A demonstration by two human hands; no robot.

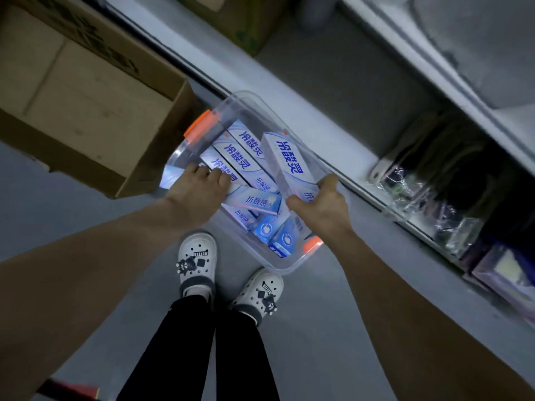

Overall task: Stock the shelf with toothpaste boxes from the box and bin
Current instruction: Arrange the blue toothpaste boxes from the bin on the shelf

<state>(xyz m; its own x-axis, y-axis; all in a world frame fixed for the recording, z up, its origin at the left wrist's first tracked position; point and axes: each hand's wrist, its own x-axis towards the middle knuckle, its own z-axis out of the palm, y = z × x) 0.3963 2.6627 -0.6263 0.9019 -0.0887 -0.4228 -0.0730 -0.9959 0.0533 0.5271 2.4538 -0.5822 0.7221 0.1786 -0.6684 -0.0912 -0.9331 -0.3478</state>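
"Cardboard, those long white-and-blue toothpaste boxes (246,157)? How will they handle?" asks the first.

"Light, and stiff along the length, but thin-walled, so a hard squeeze would likely dent them. They are best taken across the narrow sides near one end. The person's right grip (320,204) does just that: thumb and fingers are closed round the near end of one raised toothpaste box (286,163), tilted up above the rest."

"And the left grip (199,183)?"

"Its fingers bend down onto a box lying flat at the left side of the clear plastic bin with orange latches (276,269). Whether they have closed round it cannot be told."

"Where does the stock lie?"

"Loosely piled in that bin, which stands on the smooth grey floor (318,328), at the floor's edge under the white shelf (477,68). An open brown cardboard box (95,111) stands just beside the bin's far left corner. The lowest shelf level holds dark goods in clear wrap (405,183). The person's white clogs (197,256) stand at the bin's near side, and the room is dim."
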